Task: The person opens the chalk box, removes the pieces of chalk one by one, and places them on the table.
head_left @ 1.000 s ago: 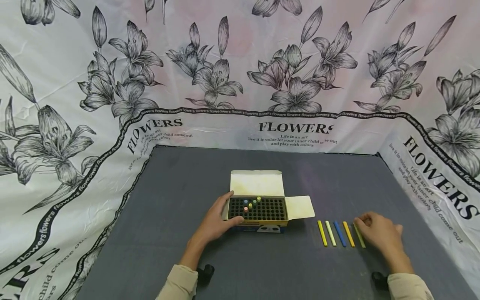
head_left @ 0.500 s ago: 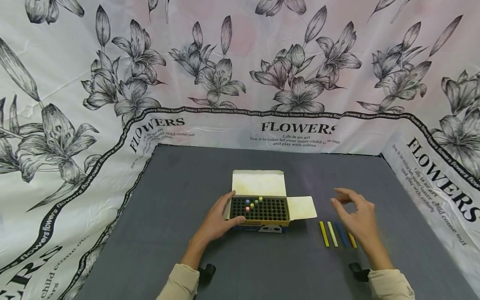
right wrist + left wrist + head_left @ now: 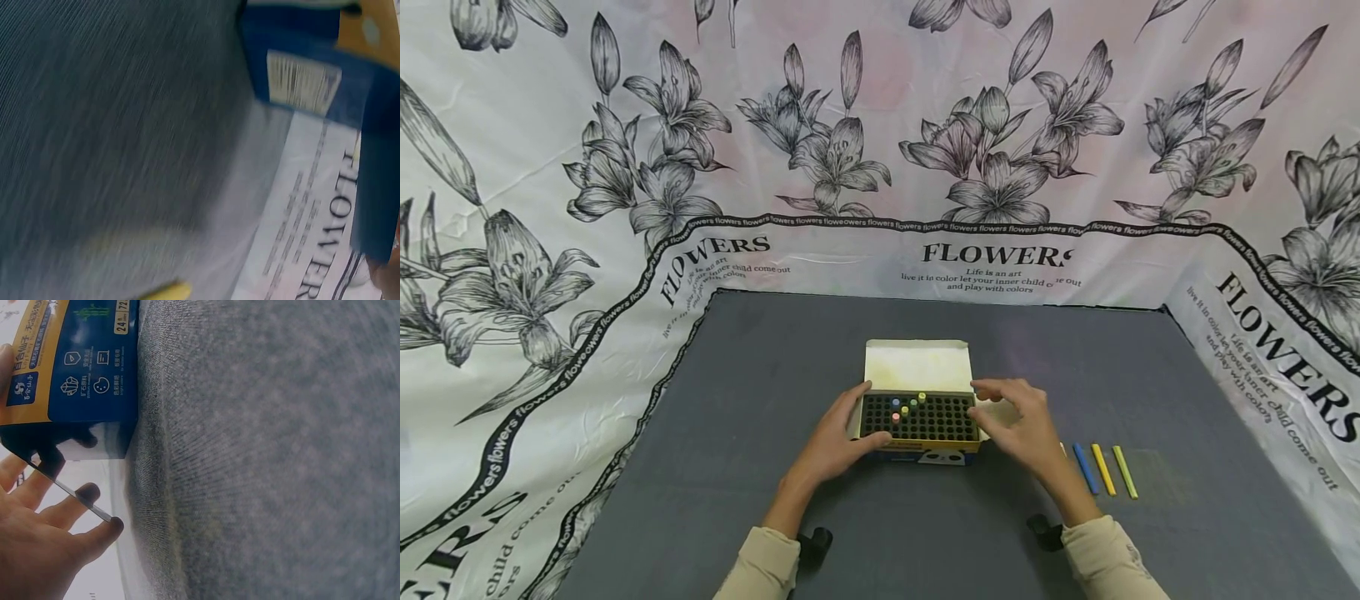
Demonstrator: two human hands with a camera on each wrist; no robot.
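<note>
A chalk box (image 3: 951, 447) stands with its lid up, showing a black grid of holes; several chalk sticks (image 3: 896, 418) stick up from the left part of the grid. My left hand (image 3: 831, 442) grips the box at its left end, thumb on the near edge. In the left wrist view, its fingers (image 3: 94, 540) spread behind the side flap. My right hand (image 3: 1018, 425) is at the box's right end, thumb and forefinger apart at the edge, with no chalk seen between them. It overlaps the right flap.
Right of the box, a blue chalk stick (image 3: 1086, 469), an orange-yellow one (image 3: 1103, 469) and a green one (image 3: 1125, 472) lie side by side on the grey tabletop (image 3: 760, 367). The right forearm hides others to their left. Flower-printed cloth (image 3: 842, 267) surrounds the table.
My right hand has left the green chalk stick, which stays on the table, and moved left to the box's right end. My left hand stays on the box.
</note>
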